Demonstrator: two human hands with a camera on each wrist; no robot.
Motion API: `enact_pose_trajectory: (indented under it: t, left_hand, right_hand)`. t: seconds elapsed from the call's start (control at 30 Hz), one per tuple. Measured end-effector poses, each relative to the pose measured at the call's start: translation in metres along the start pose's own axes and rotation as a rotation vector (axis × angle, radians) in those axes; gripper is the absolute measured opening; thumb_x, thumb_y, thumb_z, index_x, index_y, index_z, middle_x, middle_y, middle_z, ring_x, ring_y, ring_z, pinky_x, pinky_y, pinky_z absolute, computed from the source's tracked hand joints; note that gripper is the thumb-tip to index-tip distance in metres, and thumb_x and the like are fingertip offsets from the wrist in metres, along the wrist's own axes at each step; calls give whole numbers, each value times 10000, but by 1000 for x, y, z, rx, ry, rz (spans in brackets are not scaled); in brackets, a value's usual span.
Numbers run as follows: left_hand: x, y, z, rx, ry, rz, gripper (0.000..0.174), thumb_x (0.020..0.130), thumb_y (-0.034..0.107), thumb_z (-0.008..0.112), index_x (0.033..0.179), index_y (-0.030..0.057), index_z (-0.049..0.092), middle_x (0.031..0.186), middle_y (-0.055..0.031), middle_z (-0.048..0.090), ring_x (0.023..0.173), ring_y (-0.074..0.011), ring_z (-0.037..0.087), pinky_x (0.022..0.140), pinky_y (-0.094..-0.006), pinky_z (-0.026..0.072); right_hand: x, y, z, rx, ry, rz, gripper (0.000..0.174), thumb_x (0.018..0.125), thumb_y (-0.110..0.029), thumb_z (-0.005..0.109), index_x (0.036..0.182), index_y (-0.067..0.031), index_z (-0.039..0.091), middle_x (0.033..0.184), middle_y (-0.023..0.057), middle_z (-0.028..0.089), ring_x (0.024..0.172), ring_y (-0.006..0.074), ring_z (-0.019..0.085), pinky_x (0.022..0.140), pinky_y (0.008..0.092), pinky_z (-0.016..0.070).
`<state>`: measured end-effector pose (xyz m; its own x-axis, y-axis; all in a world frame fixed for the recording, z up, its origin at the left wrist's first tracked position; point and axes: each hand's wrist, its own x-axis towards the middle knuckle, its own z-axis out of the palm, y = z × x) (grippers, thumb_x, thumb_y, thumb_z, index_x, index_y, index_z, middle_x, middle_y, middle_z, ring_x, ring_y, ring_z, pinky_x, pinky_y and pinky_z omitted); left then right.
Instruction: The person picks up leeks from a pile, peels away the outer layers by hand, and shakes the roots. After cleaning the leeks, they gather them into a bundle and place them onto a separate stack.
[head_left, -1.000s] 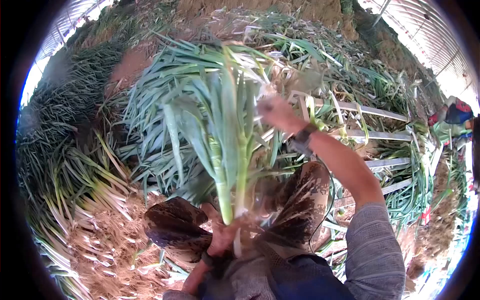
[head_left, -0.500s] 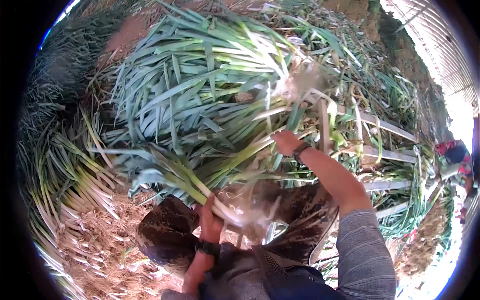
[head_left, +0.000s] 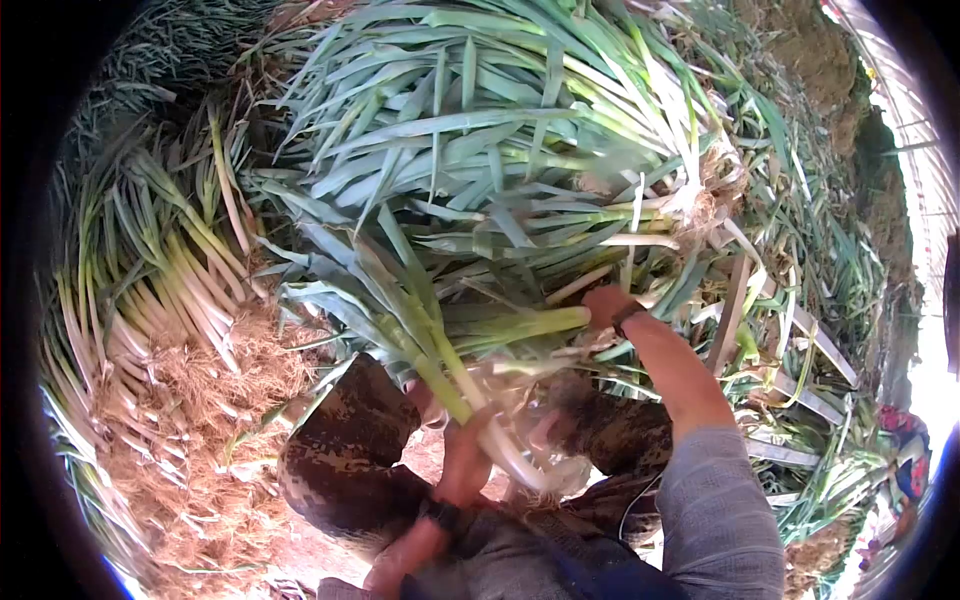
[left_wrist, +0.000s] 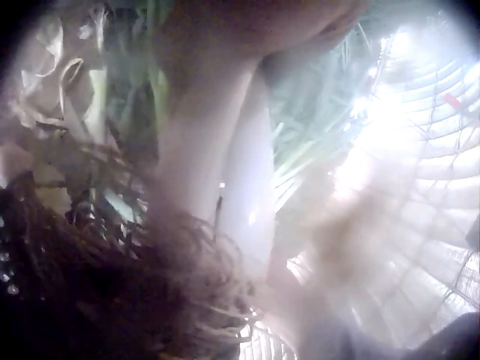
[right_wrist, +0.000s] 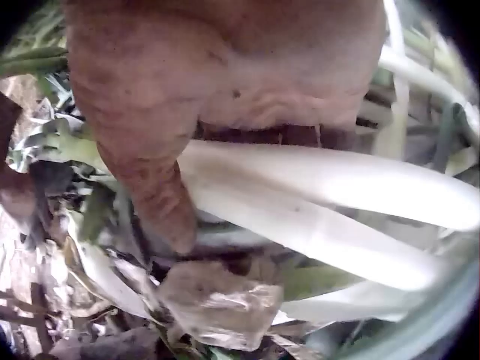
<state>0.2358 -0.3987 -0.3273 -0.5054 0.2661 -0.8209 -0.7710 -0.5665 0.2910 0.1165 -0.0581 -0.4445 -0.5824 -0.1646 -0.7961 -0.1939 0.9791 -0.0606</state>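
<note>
In the head view the left hand (head_left: pixel 466 458) grips two leek stalks (head_left: pixel 456 375), their white ends and roots pointing down to the right between the knees. The left wrist view shows the white shanks (left_wrist: pixel 249 187) below that hand, with a mass of roots (left_wrist: pixel 202 300). At the right, the right hand (head_left: pixel 608 308) holds the end of another leek (head_left: pixel 530 325). Close up in the right wrist view, the thumb and curled fingers of the right hand (right_wrist: pixel 217 82) are round white stalks (right_wrist: pixel 315 180).
A big pile of leeks (head_left: pixel 450 140) lies ahead, roots to the right. More leeks with dry roots (head_left: pixel 210 400) cover the left. Metal bars (head_left: pixel 820 345) stand among loose leaves at the right. Camouflage-clad knees (head_left: pixel 350 455) are close below.
The left hand's leeks have swung from upright to slanting. The right hand has come down from over the pile and is on another leek. The head view has shifted.
</note>
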Motion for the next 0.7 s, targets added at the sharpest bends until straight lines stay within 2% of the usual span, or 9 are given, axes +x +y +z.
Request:
enact_pose_trajectory:
  t: [0.13, 0.17, 0.23, 0.4, 0.43, 0.5, 0.6, 0.67, 0.7]
  left_hand:
    - [-2, -3, -2, -48, -77, 44, 303, 892, 120, 634, 1160, 13, 545, 1014, -82, 600, 926, -190, 586, 842, -347, 507]
    - [6, -8, -7, 34, -73, 76, 213, 926, 167, 591, 1090, 44, 534, 933, -70, 585, 793, -179, 583, 669, -377, 556]
    - [3, -9, 1, -28, -63, 81, 189, 937, 185, 589, 1050, 37, 554, 883, -66, 593, 746, -170, 584, 654, -359, 545]
    - [20, -1, -10, -61, -224, 207, 182, 949, 193, 579, 1002, 19, 581, 749, -55, 583, 664, -160, 575, 633, -313, 522]
    - [18, 3, -8, -53, -251, 271, 184, 951, 193, 576, 1006, 18, 583, 754, -56, 584, 664, -159, 574, 631, -309, 520]
    - [-13, 22, 8, 23, -286, 336, 229, 913, 197, 634, 1026, -1, 610, 821, -74, 631, 641, -159, 603, 552, -284, 494]
    - [-33, 24, 34, 68, -353, 509, 258, 902, 179, 643, 1057, -21, 598, 845, -82, 635, 667, -168, 612, 584, -301, 512]
    - [-22, 14, 38, 151, -427, 469, 316, 894, 156, 640, 1116, -51, 554, 882, -98, 633, 733, -186, 620, 644, -319, 518]
    - [-12, 13, 44, 150, -416, 319, 376, 888, 115, 645, 1192, -30, 476, 1052, -148, 640, 919, -243, 619, 834, -393, 539]
  right_hand:
    - [-42, -22, -28, 79, 560, -237, 293, 609, -263, 736, 807, -66, 647, 748, 157, 629, 739, 371, 626, 660, 490, 487]
    - [-72, -40, -71, -56, 521, -175, 229, 600, -198, 707, 753, -56, 613, 688, 151, 597, 684, 379, 602, 610, 490, 466]
    - [-135, -62, -150, -137, 589, -117, 66, 644, -75, 625, 703, -51, 643, 688, 134, 615, 650, 300, 625, 631, 425, 519]
    - [-320, -7, -239, -78, 941, 103, 317, 659, -119, 709, 969, -56, 687, 871, 166, 671, 802, 335, 647, 742, 408, 502]
    - [-368, -18, -241, -29, 1115, 26, 358, 682, -134, 699, 1033, -64, 681, 905, 173, 677, 823, 335, 650, 760, 410, 505]
    - [-416, 0, -235, -153, 1159, 496, 405, 723, -188, 710, 1111, -78, 660, 922, 172, 681, 842, 330, 656, 783, 417, 505]
    - [-421, 38, -188, -86, 1347, 503, 476, 770, -276, 727, 1135, 8, 611, 905, 178, 691, 823, 295, 663, 763, 402, 526]
    - [-394, -32, -180, 680, 1297, 339, 606, 813, -160, 679, 1345, 28, 458, 1167, 229, 616, 1003, 284, 629, 915, 413, 514]
    - [-376, -38, -176, 780, 1218, 239, 629, 822, -137, 651, 1380, 30, 413, 1246, 226, 571, 1091, 297, 591, 1000, 402, 464]
